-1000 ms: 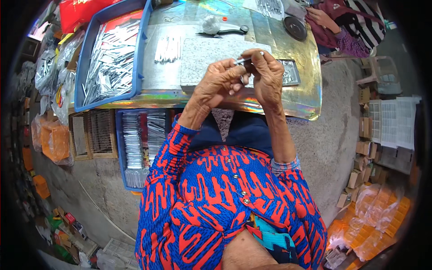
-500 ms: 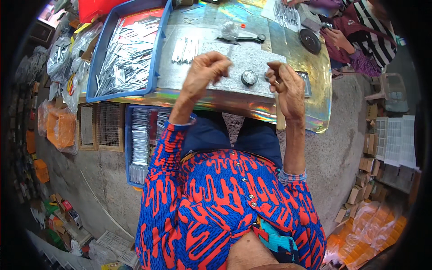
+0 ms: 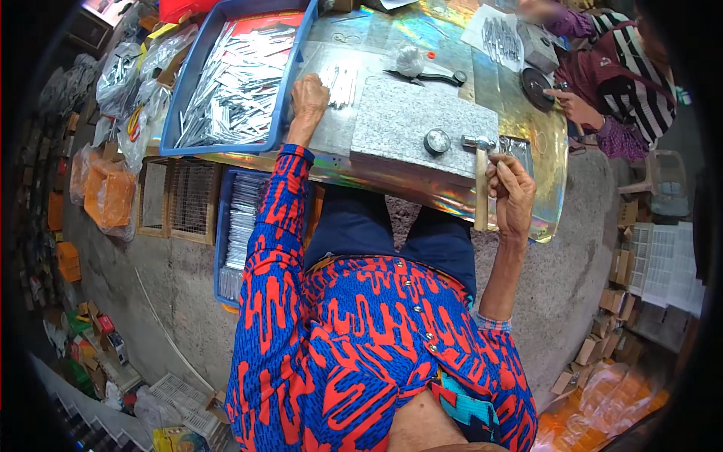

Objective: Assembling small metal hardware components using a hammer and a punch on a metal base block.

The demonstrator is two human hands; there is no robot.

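My left hand is at the right wall of the blue tray, its fingers curled down beside a row of thin silver metal strips. What those fingers hold, if anything, is hidden. My right hand is raised off the right end of a grey stone block, fingertips drawn together in a pinch. Anything in that pinch is too small to make out. Just left of it, a hammer with a wooden handle lies with its head on the block and its handle past the front edge. A small round container sits on the block.
The blue tray holds a heap of metal strips. Behind the block lie a black-handled tool and a clear plastic bag. A small dark tray is at the right. Another person works at the far right, by a black round dish.
My left hand has moved left, from above the block to beside the strips. My right hand has moved lower and right, uncovering the hammer head. The view has shifted slightly.
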